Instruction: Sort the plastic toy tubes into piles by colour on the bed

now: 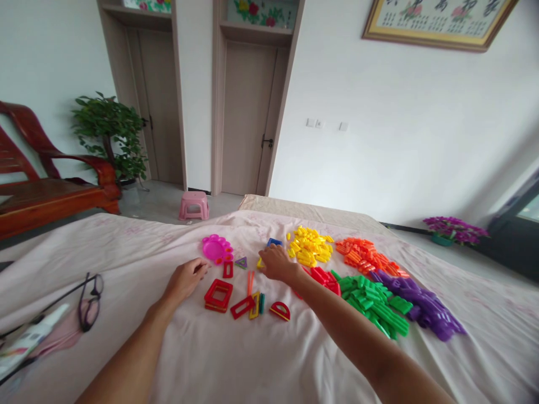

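My right hand (275,262) reaches over the cloth with fingers bent down onto a yellow tile (260,263), mostly hidden beneath them. A blue frame-shaped tile (274,242) shows just behind the knuckles. My left hand (187,279) rests on the cloth with its fingers curled in, and nothing shows in them. Right of it lie a pink flower-shaped tray (214,249), a red rectangular tile (228,270) and a purple-green triangle (241,262). Nearer me are a stack of red square frames (218,295), another red rectangle (242,308), a yellow frame (254,306) and a red half-circle (280,310).
Piles of yellow (310,246), orange (370,257), red (326,280), green (374,303) and purple (421,306) plastic pieces spread to the right. Eyeglasses (88,306) and a white tube (33,339) lie at left. A pink stool (194,206) stands beyond the cloth (202,359).
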A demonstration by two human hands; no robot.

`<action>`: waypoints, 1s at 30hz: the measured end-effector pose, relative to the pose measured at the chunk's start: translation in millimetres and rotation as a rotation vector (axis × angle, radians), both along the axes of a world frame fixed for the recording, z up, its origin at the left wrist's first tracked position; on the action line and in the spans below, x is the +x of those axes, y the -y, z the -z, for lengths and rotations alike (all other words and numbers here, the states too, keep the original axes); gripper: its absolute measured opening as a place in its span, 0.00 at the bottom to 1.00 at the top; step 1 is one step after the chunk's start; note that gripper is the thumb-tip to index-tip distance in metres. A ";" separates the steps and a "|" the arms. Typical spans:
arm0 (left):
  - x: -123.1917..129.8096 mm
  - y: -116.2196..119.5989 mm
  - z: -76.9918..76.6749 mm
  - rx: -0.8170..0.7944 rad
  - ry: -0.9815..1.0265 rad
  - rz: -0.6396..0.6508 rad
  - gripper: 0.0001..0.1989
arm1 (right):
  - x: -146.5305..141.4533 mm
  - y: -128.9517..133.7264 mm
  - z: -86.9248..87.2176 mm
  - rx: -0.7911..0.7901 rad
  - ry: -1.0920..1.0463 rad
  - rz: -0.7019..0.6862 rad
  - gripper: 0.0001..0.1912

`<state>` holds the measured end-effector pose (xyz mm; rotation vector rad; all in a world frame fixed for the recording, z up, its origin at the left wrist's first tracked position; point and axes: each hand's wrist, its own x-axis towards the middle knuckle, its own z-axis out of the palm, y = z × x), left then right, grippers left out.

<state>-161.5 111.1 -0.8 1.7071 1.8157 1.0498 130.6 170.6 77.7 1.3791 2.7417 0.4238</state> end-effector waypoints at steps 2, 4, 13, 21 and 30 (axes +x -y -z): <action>1.3 1.0 -1.9 0.001 0.003 0.006 0.17 | -6.0 13.8 -10.0 -0.011 -0.072 -0.008 0.16; 2.2 2.3 -3.8 0.002 0.001 0.012 0.17 | -18.9 33.2 -20.2 -0.050 -0.166 -0.061 0.16; 0.2 4.7 -6.6 0.022 -0.048 0.025 0.16 | -83.5 94.6 -8.0 -0.233 -0.206 -0.201 0.40; -3.3 -0.2 -0.5 0.024 -0.040 0.041 0.16 | -74.7 93.1 -3.3 -0.222 -0.241 -0.212 0.33; -4.6 -3.3 6.1 0.014 -0.025 0.031 0.17 | 6.7 45.8 -30.8 -0.240 -0.382 0.094 0.35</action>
